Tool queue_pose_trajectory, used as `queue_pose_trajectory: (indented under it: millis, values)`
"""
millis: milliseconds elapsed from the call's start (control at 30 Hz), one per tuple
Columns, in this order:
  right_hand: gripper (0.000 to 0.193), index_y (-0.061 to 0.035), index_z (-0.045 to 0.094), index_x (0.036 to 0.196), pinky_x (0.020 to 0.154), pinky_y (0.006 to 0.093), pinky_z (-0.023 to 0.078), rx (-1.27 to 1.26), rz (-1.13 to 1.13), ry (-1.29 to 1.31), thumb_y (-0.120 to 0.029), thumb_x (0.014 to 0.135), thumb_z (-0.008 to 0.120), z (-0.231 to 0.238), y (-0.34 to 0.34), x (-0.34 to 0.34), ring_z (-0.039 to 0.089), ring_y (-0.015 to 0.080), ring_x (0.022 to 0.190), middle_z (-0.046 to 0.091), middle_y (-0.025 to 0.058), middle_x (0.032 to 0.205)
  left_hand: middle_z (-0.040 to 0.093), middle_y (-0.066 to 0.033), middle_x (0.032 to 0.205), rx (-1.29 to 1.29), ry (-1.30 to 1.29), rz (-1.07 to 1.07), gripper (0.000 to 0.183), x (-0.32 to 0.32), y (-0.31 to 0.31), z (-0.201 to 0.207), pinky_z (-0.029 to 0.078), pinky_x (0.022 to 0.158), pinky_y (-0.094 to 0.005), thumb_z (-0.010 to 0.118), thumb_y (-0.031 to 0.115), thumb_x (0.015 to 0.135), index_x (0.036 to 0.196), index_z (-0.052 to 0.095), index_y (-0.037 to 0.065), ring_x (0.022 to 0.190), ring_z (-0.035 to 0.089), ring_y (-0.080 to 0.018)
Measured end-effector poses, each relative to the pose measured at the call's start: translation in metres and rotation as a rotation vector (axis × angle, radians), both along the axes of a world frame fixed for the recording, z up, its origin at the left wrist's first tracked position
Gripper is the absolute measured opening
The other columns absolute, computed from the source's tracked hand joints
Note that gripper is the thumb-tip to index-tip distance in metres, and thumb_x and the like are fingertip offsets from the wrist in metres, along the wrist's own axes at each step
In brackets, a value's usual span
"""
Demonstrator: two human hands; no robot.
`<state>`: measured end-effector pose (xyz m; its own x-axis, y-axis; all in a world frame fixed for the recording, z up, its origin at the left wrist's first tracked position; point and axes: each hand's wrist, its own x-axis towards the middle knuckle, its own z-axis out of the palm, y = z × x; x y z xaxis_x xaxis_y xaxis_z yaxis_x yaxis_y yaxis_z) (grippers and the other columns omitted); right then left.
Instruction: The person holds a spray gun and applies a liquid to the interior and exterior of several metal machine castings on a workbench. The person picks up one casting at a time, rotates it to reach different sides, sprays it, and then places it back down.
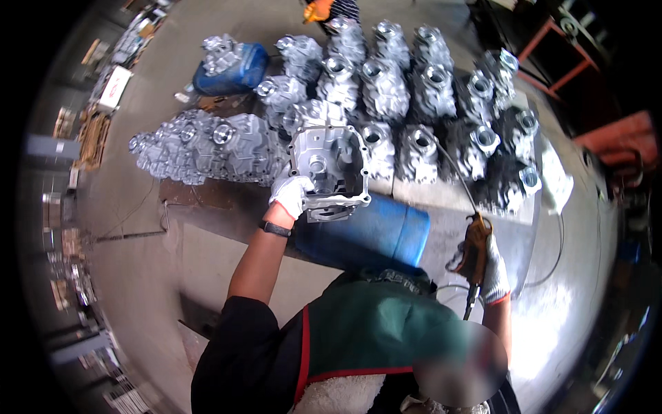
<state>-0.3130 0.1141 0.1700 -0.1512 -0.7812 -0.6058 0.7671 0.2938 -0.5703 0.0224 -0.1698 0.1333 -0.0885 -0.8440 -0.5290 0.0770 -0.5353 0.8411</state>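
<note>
My left hand [289, 191], in a white glove, grips the left wall of a cast metal housing [334, 201]. The housing is box-shaped, with its open side facing up and bolt holes round its rim. It is in front of the rows of castings and above a blue plastic drum [376, 231] lying on its side. To the right, my gloved right hand [494, 272] is closed round the handle of an orange air blow gun [476, 248]. The gun's long thin nozzle [456, 169] points up and left toward the castings. A hose fitting shows at the gun's lower end.
Several grey metal castings [385, 90] stand in rows on the table, with more grouped at the left [200, 148]. Another blue drum [234, 69] carries a casting at the back left. A person's orange-gloved hand [318, 10] shows at the far edge. A white bag [555, 176] hangs at the right.
</note>
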Motion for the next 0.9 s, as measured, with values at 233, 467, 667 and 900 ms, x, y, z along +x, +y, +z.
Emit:
queue_pose_trajectory:
  millis: [233, 467, 667, 900]
  values:
    - [0.058, -0.0026, 0.05, 0.116, 0.072, 0.0437, 0.051, 0.091, -0.105, 0.035, -0.054, 0.09, 0.046, -0.006, 0.068, 0.007, 0.059, 0.0237, 0.077, 0.058, 0.011, 0.093, 0.063, -0.0067, 0.094, -0.138, -0.097, -0.269, 0.062, -0.029, 0.059, -0.039, 0.047, 0.054, -0.0229, 0.057, -0.008, 0.069, 0.129, 0.05, 0.006, 0.068, 0.059, -0.013]
    - [0.057, -0.0007, 0.054, 0.104, 0.062, 0.0371, 0.051, 0.22, -0.243, 0.378, -0.055, 0.088, 0.05, -0.032, 0.134, -0.026, 0.057, 0.0195, 0.067, 0.057, 0.0081, 0.081, 0.063, -0.0166, 0.099, -0.443, -0.918, -0.801, 0.059, -0.076, 0.132, -0.045, 0.048, 0.075, -0.0397, 0.064, 0.018, 0.073, 0.128, 0.047, 0.011, 0.091, 0.06, -0.0336]
    - [0.061, 0.0014, 0.06, 0.091, 0.053, 0.0288, 0.046, 0.352, -0.183, 0.621, -0.057, 0.091, 0.041, -0.043, 0.196, -0.045, 0.053, 0.0149, 0.054, 0.055, 0.0055, 0.065, 0.062, -0.0168, 0.106, -0.517, -1.136, -0.904, 0.052, -0.108, 0.189, -0.077, 0.046, 0.08, -0.0402, 0.066, 0.024, 0.072, 0.121, 0.051, 0.013, 0.098, 0.058, -0.0365]
    - [0.063, 0.0042, 0.058, 0.082, 0.051, 0.0334, 0.043, 0.436, 0.376, 0.649, -0.055, 0.092, 0.039, -0.04, 0.229, -0.029, 0.052, 0.0201, 0.05, 0.054, 0.0116, 0.06, 0.06, -0.0226, 0.107, -0.508, -1.173, -0.985, 0.051, -0.122, 0.197, -0.059, 0.046, 0.083, -0.0457, 0.057, 0.035, 0.078, 0.124, 0.047, 0.012, 0.1, 0.056, -0.0409]
